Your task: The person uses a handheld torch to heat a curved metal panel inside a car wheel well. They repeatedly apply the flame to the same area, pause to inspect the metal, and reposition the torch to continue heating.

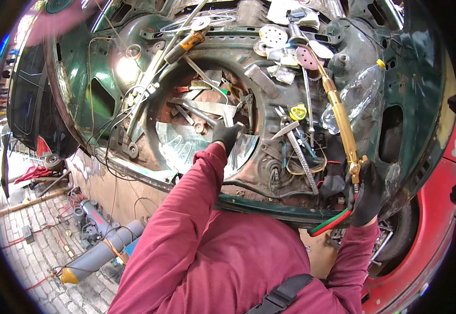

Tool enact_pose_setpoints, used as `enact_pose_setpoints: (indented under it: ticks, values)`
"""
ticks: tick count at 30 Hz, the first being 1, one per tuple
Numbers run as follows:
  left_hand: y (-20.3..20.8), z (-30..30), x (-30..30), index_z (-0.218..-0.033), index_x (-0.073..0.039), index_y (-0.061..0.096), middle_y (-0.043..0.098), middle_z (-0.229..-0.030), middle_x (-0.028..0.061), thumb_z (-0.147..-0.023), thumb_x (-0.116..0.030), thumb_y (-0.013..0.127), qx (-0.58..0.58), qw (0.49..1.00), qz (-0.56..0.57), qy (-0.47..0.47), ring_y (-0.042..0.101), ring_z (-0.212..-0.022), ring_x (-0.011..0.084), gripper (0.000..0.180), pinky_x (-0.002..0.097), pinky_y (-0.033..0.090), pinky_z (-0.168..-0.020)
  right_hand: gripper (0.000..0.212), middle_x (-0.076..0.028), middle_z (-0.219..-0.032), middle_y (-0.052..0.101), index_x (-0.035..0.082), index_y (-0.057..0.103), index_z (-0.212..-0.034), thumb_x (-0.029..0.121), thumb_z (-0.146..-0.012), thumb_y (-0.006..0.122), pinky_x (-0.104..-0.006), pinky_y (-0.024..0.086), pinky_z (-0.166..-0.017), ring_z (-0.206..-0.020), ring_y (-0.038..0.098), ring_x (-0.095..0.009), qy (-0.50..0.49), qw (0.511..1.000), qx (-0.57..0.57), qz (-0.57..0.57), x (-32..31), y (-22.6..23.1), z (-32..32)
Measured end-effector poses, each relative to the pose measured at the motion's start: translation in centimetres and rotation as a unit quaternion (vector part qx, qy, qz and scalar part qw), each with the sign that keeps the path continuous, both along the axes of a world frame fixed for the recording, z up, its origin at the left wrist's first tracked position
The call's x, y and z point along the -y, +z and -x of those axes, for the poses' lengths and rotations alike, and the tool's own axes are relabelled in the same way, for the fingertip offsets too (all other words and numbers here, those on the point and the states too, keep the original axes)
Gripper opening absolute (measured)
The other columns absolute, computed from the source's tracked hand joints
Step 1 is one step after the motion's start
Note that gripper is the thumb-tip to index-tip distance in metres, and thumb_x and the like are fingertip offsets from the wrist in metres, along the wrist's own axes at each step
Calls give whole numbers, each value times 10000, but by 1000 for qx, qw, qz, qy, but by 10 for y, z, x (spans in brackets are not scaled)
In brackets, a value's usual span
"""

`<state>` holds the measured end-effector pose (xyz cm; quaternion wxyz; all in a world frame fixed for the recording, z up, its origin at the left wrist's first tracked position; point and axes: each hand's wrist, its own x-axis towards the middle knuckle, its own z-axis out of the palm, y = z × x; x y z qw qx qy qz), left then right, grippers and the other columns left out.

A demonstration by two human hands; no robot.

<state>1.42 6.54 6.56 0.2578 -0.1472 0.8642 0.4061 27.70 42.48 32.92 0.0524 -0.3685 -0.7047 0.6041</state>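
Far left, down on the brick floor: a grey gas cylinder with a yellow end [99, 252], lying on its side, with orange and red hoses trailing near it. Above it, the rusty dark-green car trunk well [107, 78], open and cluttered.

Your left hand [226, 137], in a black glove on a maroon sleeve, reaches into the well; fingers are curled down onto a shiny bare sheet-metal patch [186, 144], pressing or pinching its edge. I cannot tell whether the hand is truly clamped on it. Grey metal strips and hand tools lie just above the patch, and a yellow tape measure [298, 111] sits to the right.

Your right hand [366, 196], black glove, is closed around the handle of a brass gas welding torch [343, 123]; red and green twin hoses [332, 222] exit below your fist. The torch neck runs up-left, tip near the sanding discs [274, 35]. A clear plastic bottle with a yellow cap [356, 94] lies touching or just beside the torch shaft.

Risks: if lit, the torch could melt the bottle or scorch wiring; hoses could snag on the trunk lip; the patch edge could cut the glove.

The torch tip is lost in clutter, so whether there is a flame is unclear. Your left fingertips are hidden.
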Motion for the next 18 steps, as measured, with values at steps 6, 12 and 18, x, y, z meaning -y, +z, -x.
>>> enact_pose_setpoints:
  ticks: [6, 12, 18]
  values:
    - [140, -18, -45, -1354, 16, 676, 777, -1171, 192, -939, -310, 860, -183, 973, -92, -106, 758, -1063, 260, 559, 395, 590, -955, 465, 3, -844, 638, 35, 705, -1136, 463, -1177, 528, -282, 464, -674, -740, 582, -87, -24, 999, -35, -3, 10, -5, -1]
    - [389, -62, -46, -1229, 15, 751, 780, -1109, 111, -1004, -141, 773, -334, 865, -318, -195, 728, -985, 153, 274, 325, 565, -876, 484, -6, -789, 666, 52, 691, -1135, 510, -1162, 536, -266, 434, -582, -646, 588, -81, -11, 998, 24, 64, 20, 5, -6]
    - [480, -95, -20, -1204, -18, 745, 776, -1096, 60, -1026, -199, 735, -539, 703, -410, -217, 715, -955, 134, 254, 313, 541, -806, 436, -38, -984, 729, 31, 692, -1214, 441, -1173, 550, -289, 508, -796, -857, 630, -100, 48, 995, 19, 88, 38, 7, -9]
